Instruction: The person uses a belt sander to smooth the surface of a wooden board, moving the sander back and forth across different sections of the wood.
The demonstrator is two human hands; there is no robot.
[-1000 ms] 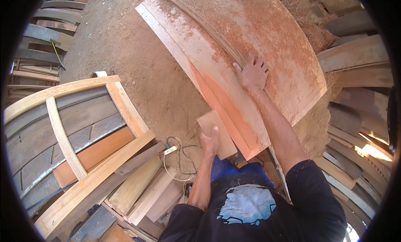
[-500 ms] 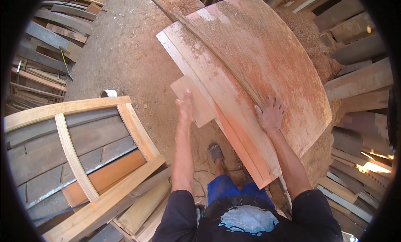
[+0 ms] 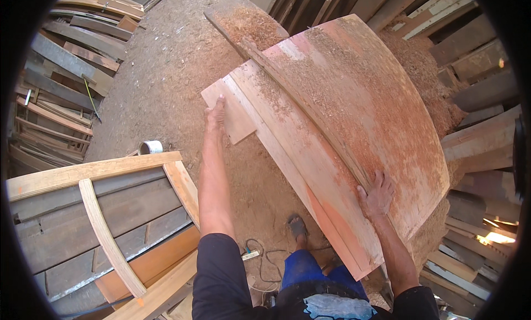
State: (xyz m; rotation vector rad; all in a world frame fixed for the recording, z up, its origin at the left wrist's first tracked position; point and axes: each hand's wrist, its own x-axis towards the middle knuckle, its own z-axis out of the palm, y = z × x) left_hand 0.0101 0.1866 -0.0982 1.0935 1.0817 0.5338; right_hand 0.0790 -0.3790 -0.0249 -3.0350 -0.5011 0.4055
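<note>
My left hand grips a thin rectangular wooden board, thumb on its upper face and the other fingers mostly hidden beneath. The board lies against the outer edge of a long pale plank, near the plank's far end. This plank sits along the left side of a broad worktop strewn with sawdust. A narrow wooden strip runs lengthwise on the worktop, along the plank's inner side. Next to the strip's near end, my right hand rests with fingers spread, the thumb close to the strip.
At lower left stands a curved wooden frame over dark boards. A white can is on the ground behind it. Stacked timber lines the left, with more planks on the right. A cable lies by my feet.
My left hand has carried the board along the plank's outer edge toward its far end. My right hand stays by the strip's near end. The whole view has shifted a little.
</note>
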